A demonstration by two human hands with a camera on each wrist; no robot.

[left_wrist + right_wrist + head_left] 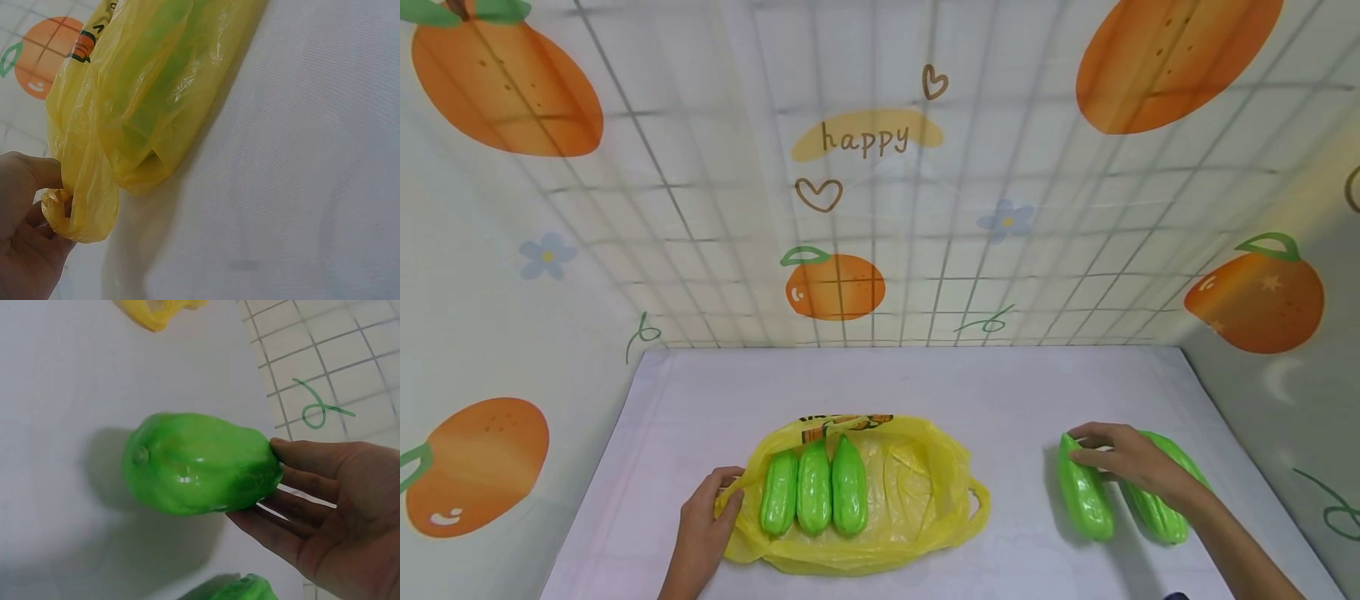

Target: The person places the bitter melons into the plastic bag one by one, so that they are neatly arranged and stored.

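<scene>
A yellow plastic bag (917, 508) lies spread open on the table, its mouth facing up. Three glossy green papayas stand side by side in its left half, among them a middle papaya (814, 492). My left hand (706, 508) pinches the handle (87, 212) at the bag's left end between thumb and fingers. On the right, my right hand (1123, 457) grips the pointed far end of another green papaya (194, 465), whose blunt end faces towards me. Beside it lies one more papaya (1163, 508), partly hidden by my right hand and forearm.
The table (925, 379) has a pale, light cloth surface. Behind it and at both sides rise curtain walls (880, 217) printed with oranges and a grid. The bag's right handle loop (981, 508) lies towards the right papayas. A small dark object (1176, 596) shows at the bottom edge.
</scene>
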